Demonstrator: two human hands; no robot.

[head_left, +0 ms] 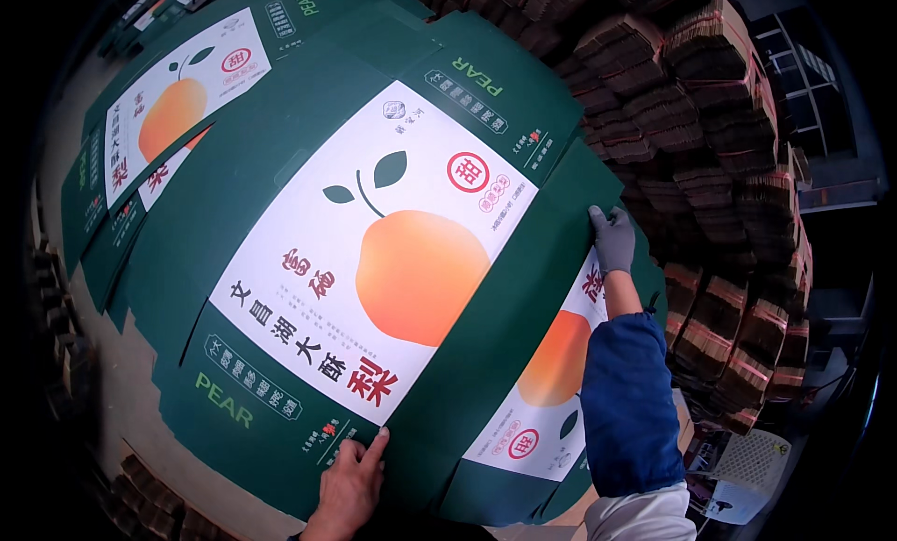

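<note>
A large flat printed carton sheet (486,373) lies in front of me, dark green with white panels that show an orange pear and green leaves. My left hand (348,485), bare, rests on its near edge, below the corner of the big white panel. One digit is stretched out against the board, and the other fingers are partly hidden. Farther right, my right hand (613,237) wears a grey glove and lies on the green board beside the smaller white panel. Its thumb and forefinger are apart, with the remaining fingers mostly out of sight. A blue sleeve covers that forearm.
More printed carton sheets (182,111) overlap at the far left. Tall stacks of bundled brown cardboard (701,121) stand along the right side. A white plastic crate or chair (752,462) is at the lower right. Additional cardboard bundles (154,504) sit at the lower left.
</note>
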